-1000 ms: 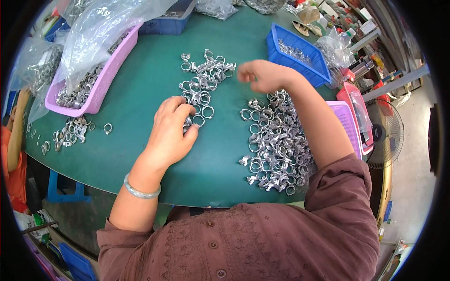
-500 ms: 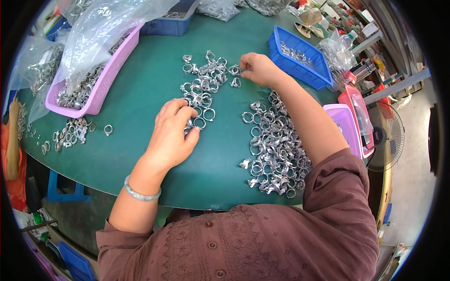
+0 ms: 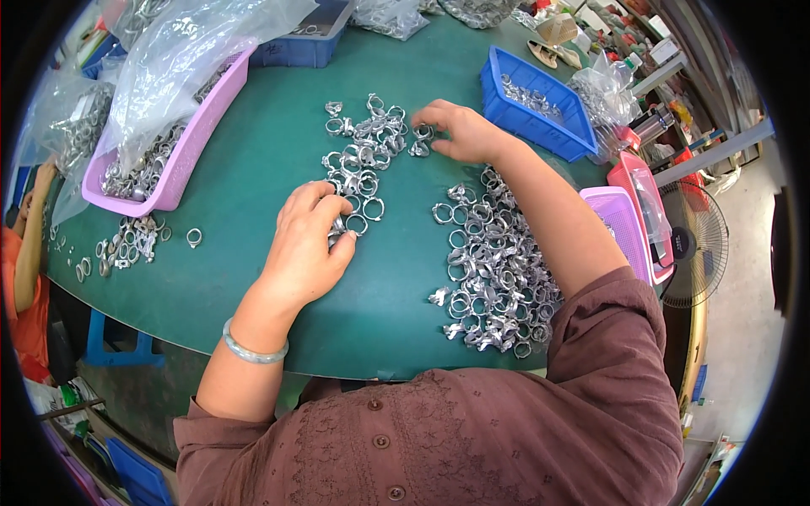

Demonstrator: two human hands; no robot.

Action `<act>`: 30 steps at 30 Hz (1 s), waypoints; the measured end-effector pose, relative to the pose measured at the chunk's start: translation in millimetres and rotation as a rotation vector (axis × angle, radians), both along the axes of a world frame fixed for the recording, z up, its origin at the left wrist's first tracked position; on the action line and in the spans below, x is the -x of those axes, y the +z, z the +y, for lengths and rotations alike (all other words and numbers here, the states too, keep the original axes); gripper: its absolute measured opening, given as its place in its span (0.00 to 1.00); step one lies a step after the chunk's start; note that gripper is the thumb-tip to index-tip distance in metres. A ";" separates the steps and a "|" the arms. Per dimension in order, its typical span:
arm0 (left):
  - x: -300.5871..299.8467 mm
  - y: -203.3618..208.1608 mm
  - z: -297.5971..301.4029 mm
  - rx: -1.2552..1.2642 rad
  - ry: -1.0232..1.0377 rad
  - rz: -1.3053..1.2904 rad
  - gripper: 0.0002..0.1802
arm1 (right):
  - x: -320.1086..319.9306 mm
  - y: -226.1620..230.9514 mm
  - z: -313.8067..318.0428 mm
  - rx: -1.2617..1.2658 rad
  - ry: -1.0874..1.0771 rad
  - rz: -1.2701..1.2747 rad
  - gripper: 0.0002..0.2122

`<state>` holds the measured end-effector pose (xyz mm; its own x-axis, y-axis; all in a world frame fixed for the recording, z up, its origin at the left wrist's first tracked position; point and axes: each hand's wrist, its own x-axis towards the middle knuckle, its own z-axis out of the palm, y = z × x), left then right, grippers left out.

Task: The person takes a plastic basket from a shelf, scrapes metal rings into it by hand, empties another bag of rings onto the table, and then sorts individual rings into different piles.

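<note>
Many silvery metal rings lie in a loose strip [image 3: 369, 143] down the middle of the green table. My left hand [image 3: 305, 240], with a pale bangle [image 3: 255, 347] on its wrist, is curled round some rings [image 3: 339, 226] at the near end of this strip. The fingers partly hide them. At the strip's far right, my right hand [image 3: 462, 132] reaches over a couple of rings [image 3: 420, 148], thumb and forefinger apart on either side of them. A bigger heap of rings [image 3: 498, 270] spreads below my right forearm.
A pink basket [image 3: 190, 148] of metal parts under clear plastic stands left, near a small scatter of rings [image 3: 128, 240]. Blue bins [image 3: 540, 126] [image 3: 299, 51] stand farther back. At the right are a purple basket [image 3: 620, 223] and a fan [image 3: 696, 244]. Another person's arm [image 3: 32, 228] shows far left.
My right hand has moved slightly left, its fingers now reaching over the couple of rings by the strip. My left hand stays almost in place. The other person's arm at far left has shifted.
</note>
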<state>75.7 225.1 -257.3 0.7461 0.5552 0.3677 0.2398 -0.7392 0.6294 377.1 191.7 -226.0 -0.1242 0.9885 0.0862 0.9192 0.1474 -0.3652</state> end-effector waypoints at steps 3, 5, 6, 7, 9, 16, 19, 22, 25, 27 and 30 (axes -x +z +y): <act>-0.2 -0.5 0.1 0.004 -0.002 -0.003 0.15 | -5.9 11.3 -4.2 0.065 0.031 -0.128 0.14; 0.8 -1.3 0.5 0.005 0.003 -0.002 0.15 | -4.8 24.6 -4.6 0.308 -0.044 -0.210 0.15; 1.1 -1.2 0.3 -0.004 0.008 0.002 0.15 | -3.1 32.0 -4.5 0.550 -0.122 -0.294 0.15; 1.6 -1.2 0.2 -0.013 0.014 0.006 0.15 | -0.2 37.7 -3.9 0.551 -0.118 -0.295 0.15; 0.4 -0.2 -0.4 -0.016 0.005 0.008 0.15 | -3.0 43.2 -9.1 0.690 -0.101 -0.399 0.17; 0.5 -1.1 0.5 0.000 0.003 0.004 0.15 | 26.0 9.2 2.0 0.118 0.069 -0.105 0.12; 0.1 -1.0 -0.2 -0.003 0.004 0.005 0.15 | 25.7 7.1 2.3 0.132 -0.005 -0.131 0.09; 0.2 0.0 -0.5 0.001 0.001 0.011 0.15 | 21.5 4.3 -2.6 0.109 -0.018 -0.095 0.09; 1.1 -0.2 -0.2 0.003 -0.003 0.011 0.15 | 21.1 3.8 -7.3 0.114 -0.022 -0.090 0.08; 1.7 0.0 -0.2 0.007 0.002 0.015 0.15 | 22.2 3.0 -10.4 0.111 -0.046 -0.047 0.07; 1.3 0.6 -0.4 0.013 0.000 0.016 0.15 | 22.6 -5.8 -15.0 -0.005 -0.069 0.004 0.06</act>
